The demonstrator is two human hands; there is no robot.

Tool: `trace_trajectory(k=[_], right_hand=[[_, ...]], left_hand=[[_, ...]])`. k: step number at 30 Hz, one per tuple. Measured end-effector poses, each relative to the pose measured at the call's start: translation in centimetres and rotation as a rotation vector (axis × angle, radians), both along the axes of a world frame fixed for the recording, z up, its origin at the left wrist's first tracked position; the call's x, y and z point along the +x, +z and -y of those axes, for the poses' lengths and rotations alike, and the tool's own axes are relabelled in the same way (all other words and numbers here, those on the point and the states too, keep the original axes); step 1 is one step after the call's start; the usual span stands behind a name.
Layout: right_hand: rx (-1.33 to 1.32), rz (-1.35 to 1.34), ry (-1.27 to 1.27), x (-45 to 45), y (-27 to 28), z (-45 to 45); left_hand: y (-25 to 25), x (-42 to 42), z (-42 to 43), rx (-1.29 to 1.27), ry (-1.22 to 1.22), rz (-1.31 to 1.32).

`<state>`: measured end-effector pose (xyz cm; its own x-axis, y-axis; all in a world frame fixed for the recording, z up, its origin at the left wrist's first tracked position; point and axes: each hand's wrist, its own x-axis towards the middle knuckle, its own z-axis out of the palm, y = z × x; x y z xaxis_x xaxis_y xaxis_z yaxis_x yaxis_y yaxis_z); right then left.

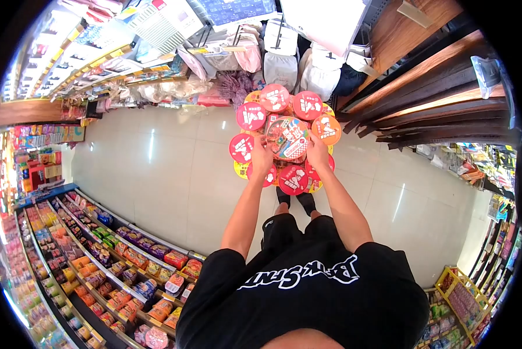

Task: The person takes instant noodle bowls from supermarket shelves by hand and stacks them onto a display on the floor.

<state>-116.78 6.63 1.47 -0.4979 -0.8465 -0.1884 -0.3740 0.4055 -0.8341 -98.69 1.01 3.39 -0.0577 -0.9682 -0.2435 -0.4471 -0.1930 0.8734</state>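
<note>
Between my hands is a large round instant noodle bowl (287,138) with a printed food picture on its lid. My left hand (262,157) grips its near left side, and my right hand (318,153) grips the right side. Round red-lidded cups (251,116) form a ring around the bowl. One cup with an orange lid (326,129) sits on the right of the ring. Yellow lids (241,170) peek out from a lower layer. What supports the ring underneath is hidden.
Tiered shelves of packaged food (121,262) rise at the lower left. Hanging bags and cloth goods (281,70) line the far side. Dark belts (423,110) hang at the right. A yellow wire rack (464,296) stands at the lower right, on the tiled floor (168,168).
</note>
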Motion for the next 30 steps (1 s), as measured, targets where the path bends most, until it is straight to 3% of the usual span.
trace_trajectory(k=[11,17,23,30], right_hand=[[0.042,-0.047,0.022,0.0,0.2,-0.2],[0.126,-0.077,0.060,0.1,1.7,-0.2],[0.042,-0.131,0.077,0.2,-0.5,-0.5],[0.099,-0.120,0.107,-0.3,0.9,0.0]], left_hand=[[0.3,0.0,-0.3,-0.032,0.000,0.042],[-1.6,0.1,0.0,-0.031,0.020,0.044],[-3.9,0.3,0.0,-0.106,0.004,-0.018],[-0.4,-0.1,0.1,-0.005,-0.028,0.142]])
